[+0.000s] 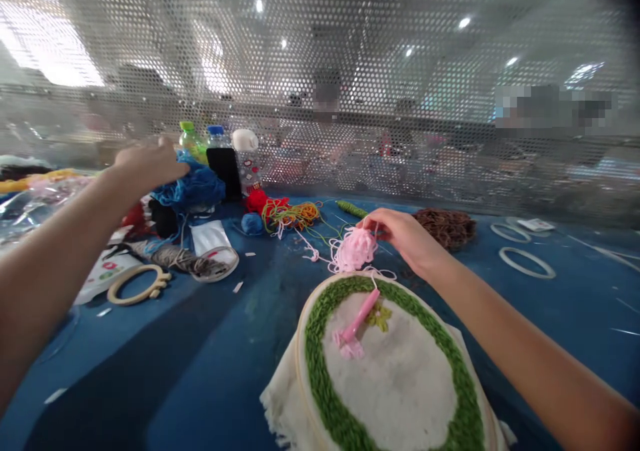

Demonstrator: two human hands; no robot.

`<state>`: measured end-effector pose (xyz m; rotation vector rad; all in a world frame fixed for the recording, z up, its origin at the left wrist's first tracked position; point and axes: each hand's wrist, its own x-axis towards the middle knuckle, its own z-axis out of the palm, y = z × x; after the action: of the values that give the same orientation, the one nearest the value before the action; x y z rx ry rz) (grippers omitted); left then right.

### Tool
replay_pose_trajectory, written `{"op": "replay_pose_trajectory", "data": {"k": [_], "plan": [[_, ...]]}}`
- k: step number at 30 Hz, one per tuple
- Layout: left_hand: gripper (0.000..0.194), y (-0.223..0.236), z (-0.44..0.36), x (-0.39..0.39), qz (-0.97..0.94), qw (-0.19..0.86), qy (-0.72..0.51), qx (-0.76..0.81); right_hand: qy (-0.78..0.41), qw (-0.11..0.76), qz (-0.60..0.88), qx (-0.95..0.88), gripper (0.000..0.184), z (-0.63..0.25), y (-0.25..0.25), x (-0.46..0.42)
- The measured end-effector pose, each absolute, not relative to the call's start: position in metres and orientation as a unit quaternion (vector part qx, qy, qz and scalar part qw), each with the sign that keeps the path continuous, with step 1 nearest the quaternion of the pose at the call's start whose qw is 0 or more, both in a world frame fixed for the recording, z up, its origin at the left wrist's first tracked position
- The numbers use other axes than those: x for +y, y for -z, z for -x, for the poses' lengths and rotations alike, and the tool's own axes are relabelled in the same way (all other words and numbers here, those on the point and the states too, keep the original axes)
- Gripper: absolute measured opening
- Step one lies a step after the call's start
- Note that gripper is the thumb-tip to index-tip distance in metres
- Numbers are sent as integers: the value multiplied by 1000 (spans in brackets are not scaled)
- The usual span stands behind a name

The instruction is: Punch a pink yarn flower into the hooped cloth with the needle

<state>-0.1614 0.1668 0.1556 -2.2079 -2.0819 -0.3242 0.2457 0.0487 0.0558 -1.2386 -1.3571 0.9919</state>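
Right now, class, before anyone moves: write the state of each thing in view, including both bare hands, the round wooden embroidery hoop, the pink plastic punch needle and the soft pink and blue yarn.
Left hand: open, raised at the blue yarn heap.
Blue yarn heap: loose, bunched.
Right hand: pinching a strand of pink yarn.
Fluffy pink yarn ball: loose, below that hand.
Wooden embroidery hoop: holding cream cloth, green yarn border worked.
Pink plastic punch needle: lying tilted on the cloth.

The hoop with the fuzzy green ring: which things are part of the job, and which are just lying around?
Part of the job: the embroidery hoop with its green yarn border, the tilted pink punch needle, the pink yarn at the right hand, and the blue yarn under the left hand.

Just lying around: the brown yarn, the wooden hoop frame, the white rings, the plastic bottles.
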Motion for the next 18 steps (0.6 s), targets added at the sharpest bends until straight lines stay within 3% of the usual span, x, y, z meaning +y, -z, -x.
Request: {"op": "replay_pose_trajectory", "data": {"k": [2,4,7,10,18], "plan": [[43,-164,133,146,715,93,138,-679,-393,486,511,-590,20,-243,-58,46],[39,-165,95,122,771,68,141,-617,-391,459,503,-619,21,-237,-61,41],[30,-150,33,82,870,-32,123,-476,-409,424,485,-646,21,-227,-69,28],[27,-120,-12,55,913,-198,141,-327,-427,416,468,-652,22,-221,-75,17],[25,-61,-29,72,875,-298,224,-308,-448,490,466,-585,18,-223,-75,21]]}}
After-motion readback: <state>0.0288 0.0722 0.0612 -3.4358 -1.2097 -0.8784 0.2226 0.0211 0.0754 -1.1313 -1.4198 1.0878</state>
